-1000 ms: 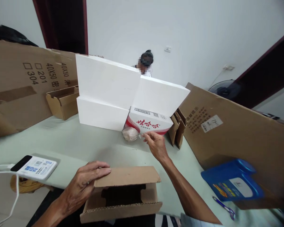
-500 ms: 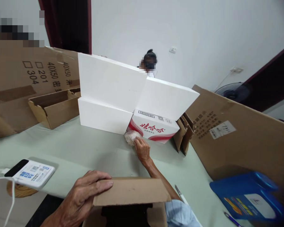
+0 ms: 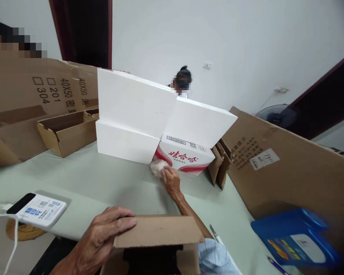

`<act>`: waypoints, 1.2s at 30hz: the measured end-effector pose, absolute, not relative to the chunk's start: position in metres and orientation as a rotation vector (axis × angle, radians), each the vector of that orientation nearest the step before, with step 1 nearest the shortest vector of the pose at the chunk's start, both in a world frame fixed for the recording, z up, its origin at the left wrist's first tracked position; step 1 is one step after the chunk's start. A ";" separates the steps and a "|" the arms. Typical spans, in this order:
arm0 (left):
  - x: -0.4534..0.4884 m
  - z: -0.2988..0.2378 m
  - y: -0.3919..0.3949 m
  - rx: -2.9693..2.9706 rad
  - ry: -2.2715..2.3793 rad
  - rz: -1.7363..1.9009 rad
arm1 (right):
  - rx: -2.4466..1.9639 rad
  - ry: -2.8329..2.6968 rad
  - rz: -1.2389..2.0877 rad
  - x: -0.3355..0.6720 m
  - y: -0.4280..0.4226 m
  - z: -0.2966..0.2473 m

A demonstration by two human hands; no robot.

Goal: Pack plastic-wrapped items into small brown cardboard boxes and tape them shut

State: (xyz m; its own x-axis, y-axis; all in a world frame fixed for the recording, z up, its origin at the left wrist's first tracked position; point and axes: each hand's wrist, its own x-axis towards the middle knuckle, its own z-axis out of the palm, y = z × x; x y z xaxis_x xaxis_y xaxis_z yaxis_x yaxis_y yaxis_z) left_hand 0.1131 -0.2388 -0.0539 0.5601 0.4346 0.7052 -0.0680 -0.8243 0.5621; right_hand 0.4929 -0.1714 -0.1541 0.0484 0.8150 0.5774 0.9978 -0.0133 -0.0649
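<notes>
My left hand (image 3: 104, 236) lies flat on the raised flap of a small open cardboard box (image 3: 160, 232) at the near table edge, pressing on it. My right hand (image 3: 171, 181) reaches across the table and has its fingers on a small clear plastic bag (image 3: 157, 167) with something pale inside. The bag lies against a red and white printed carton (image 3: 186, 157) under leaning white foam boards (image 3: 134, 103).
A white device with a cable (image 3: 38, 209) lies at the left edge. An open cardboard tray (image 3: 65, 131) and large flat cartons (image 3: 289, 172) ring the pale green table (image 3: 103, 187). A blue plastic case (image 3: 295, 237) and pens are at right. A person sits behind the foam.
My right hand moved from the printed carton's front edge down and left onto the plastic bag. The view shifted slightly; my left hand stayed on the flap.
</notes>
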 end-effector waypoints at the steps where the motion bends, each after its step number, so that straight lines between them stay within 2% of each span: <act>1: 0.113 -0.054 -0.239 2.264 0.300 1.214 | -1.890 -1.793 -0.516 0.494 -0.169 -0.152; 8: 0.106 -0.050 -0.232 2.203 0.363 1.018 | -1.947 -1.650 -0.284 0.484 -0.157 -0.135; 13: 0.103 -0.040 -0.228 2.004 0.465 0.950 | -1.850 -1.575 -0.107 0.478 -0.174 -0.103; 21: 0.107 -0.038 -0.235 1.883 0.649 1.311 | -1.553 -1.411 -0.093 0.445 -0.320 -0.001; 26: 0.105 -0.028 -0.230 2.125 0.414 1.310 | -1.333 -1.985 0.162 0.404 -0.385 0.039; 30: 0.096 -0.019 -0.225 2.360 0.298 1.097 | -1.502 -2.337 0.216 0.398 -0.381 0.039; 36: 0.087 0.001 -0.230 2.693 0.397 0.415 | -1.546 -2.494 0.193 0.397 -0.368 0.037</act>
